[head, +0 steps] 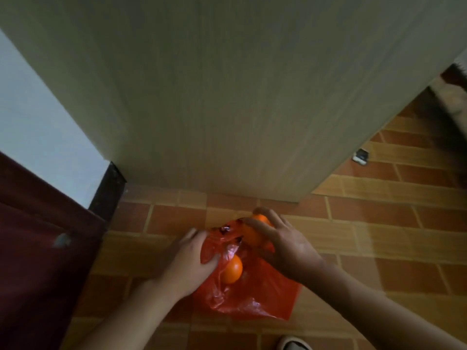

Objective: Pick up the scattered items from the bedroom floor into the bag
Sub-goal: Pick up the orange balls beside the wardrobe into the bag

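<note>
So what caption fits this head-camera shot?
Right hand puts an orange into a red bag held by the left hand.

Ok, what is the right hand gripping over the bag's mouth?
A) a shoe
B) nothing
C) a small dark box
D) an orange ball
D: the right hand curls round an orange ball at the mouth of the red plastic bag, which the left hand holds open.

Brick-patterned tile floor (379, 238), with a red plastic bag (255, 291) lying near centre, a small dark object (361, 156) far right, a shoe (294, 344) at the near edge.
</note>
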### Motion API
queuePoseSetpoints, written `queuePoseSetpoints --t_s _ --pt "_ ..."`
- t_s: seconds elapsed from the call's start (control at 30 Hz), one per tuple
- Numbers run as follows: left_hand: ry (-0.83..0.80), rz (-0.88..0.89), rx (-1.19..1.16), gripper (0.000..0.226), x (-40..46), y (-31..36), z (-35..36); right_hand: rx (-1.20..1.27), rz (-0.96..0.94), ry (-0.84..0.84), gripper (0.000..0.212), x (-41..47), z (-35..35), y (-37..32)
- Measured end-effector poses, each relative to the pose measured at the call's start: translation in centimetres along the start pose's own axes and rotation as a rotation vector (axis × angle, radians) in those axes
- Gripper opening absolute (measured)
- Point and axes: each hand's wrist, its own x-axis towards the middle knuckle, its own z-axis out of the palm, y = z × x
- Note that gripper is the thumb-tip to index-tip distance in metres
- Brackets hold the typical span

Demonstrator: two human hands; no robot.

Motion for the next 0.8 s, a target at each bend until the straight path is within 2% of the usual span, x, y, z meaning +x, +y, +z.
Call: queuePoseSetpoints --t_s 0.07,0.3,0.67,0.8 --pt "-0.026 0.003 0.047 0.085 0.4 0.5 0.7 -0.012 0.023 -0.050 0.081 -1.4 1.2 0.2" --pt "-0.070 0.042 0.208 0.058 0.8 2.1 1.2 -0.061 0.012 -0.117 0.083 -1.6 3.3 0.2" --pt "-0.170 0.140 0.213 0.052 0.5 1.9 0.3 -0.100 0.108 -0.074 0.067 -4.4 4.8 2.4" --pt "-0.194 0.158 0.208 0.048 0.3 1.3 -0.2 -0.130 0.123 -0.129 0.064 -5.4 5.8 2.2"
